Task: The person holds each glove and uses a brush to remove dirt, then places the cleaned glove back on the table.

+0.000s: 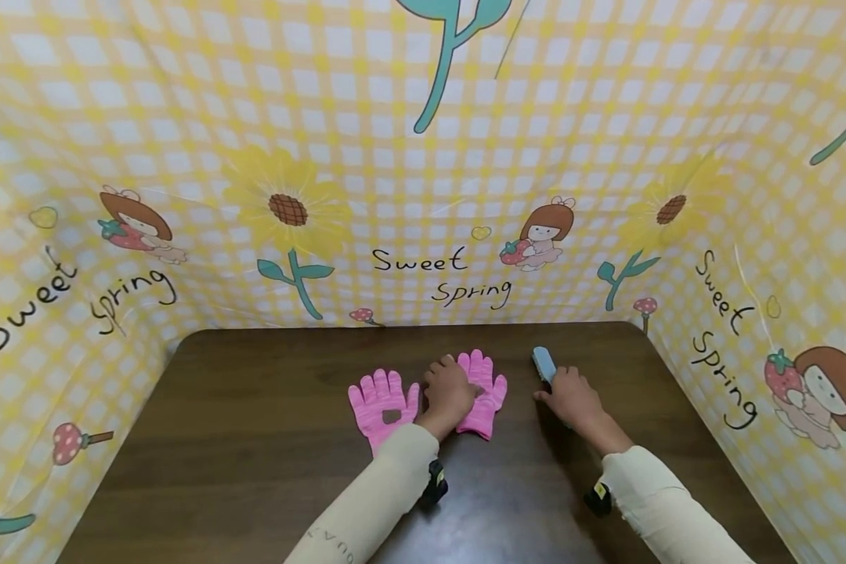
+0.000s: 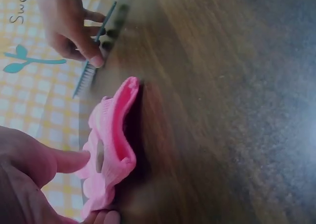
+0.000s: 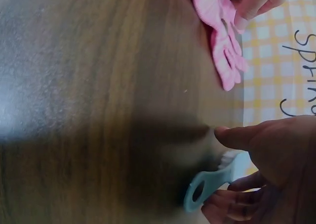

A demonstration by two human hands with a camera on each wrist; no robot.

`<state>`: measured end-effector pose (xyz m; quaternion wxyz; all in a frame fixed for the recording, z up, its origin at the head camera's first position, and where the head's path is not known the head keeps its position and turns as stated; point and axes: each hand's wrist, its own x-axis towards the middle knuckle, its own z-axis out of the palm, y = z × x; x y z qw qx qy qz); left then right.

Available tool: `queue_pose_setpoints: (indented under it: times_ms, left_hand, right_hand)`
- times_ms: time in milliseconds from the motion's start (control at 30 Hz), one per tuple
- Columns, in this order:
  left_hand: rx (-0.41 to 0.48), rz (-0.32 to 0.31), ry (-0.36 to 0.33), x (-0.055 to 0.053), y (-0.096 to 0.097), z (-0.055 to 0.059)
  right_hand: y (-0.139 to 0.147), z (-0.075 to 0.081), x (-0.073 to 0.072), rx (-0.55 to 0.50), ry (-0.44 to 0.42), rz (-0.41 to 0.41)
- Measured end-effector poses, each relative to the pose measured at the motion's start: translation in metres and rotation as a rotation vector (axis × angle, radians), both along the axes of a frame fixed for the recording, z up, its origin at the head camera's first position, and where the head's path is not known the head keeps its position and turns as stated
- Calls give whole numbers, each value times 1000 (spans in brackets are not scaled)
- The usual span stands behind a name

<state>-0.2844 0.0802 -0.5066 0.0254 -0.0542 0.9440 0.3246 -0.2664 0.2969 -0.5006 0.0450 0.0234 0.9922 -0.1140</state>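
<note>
Glove on the left (image 1: 374, 407): pink, flat on the dark wood-grain table (image 1: 254, 415), fingers toward the back, cuff partly blocked by the left sleeve (image 1: 388, 482) in the head view
Glove on the right (image 1: 475, 415): same pink, also lying flat, brownish-grey patch (image 2: 100, 157) showing
Brush (image 1: 544, 363): light blue, pale bristles, hole in the handle end, on the table off to the right of both gloves
Left hand (image 1: 450, 392): partly over the right-side glove, thumb and fingers spread pretty wide, thumb tip right by the patch
Right hand (image 1: 573, 399): over the brush, also wide, thumb stuck out clear of the handle, fingertips right at it
Backdrop cloth (image 1: 423, 180): yellow-and-white check, sunflowers, "Sweet Spring" lettering
</note>
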Motion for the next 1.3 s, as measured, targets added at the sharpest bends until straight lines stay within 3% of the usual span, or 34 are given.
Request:
queue_pose_setpoints:
  times_ms: [233, 533, 767, 867, 1133, 1300]
  left_hand:
    - [-9, 60, 30, -4, 9, -10]
    - [-27, -1, 63, -5, 10, -14]
    - [-44, 21, 88, -6, 14, -12]
    - [-6, 6, 116, -3, 15, -11]
    - [174, -67, 269, -3, 10, -17]
    - [162, -115, 298, -7, 6, -22]
  right_hand:
    - [7, -11, -7, -17, 69, -21]
    - [10, -10, -7, -22, 154, 6]
    - [9, -9, -9, -14, 162, 2]
    - [8, -10, -9, -13, 158, 2]
    - [7, -13, -9, -34, 136, -10]
    - [7, -15, -9, -33, 153, -12]
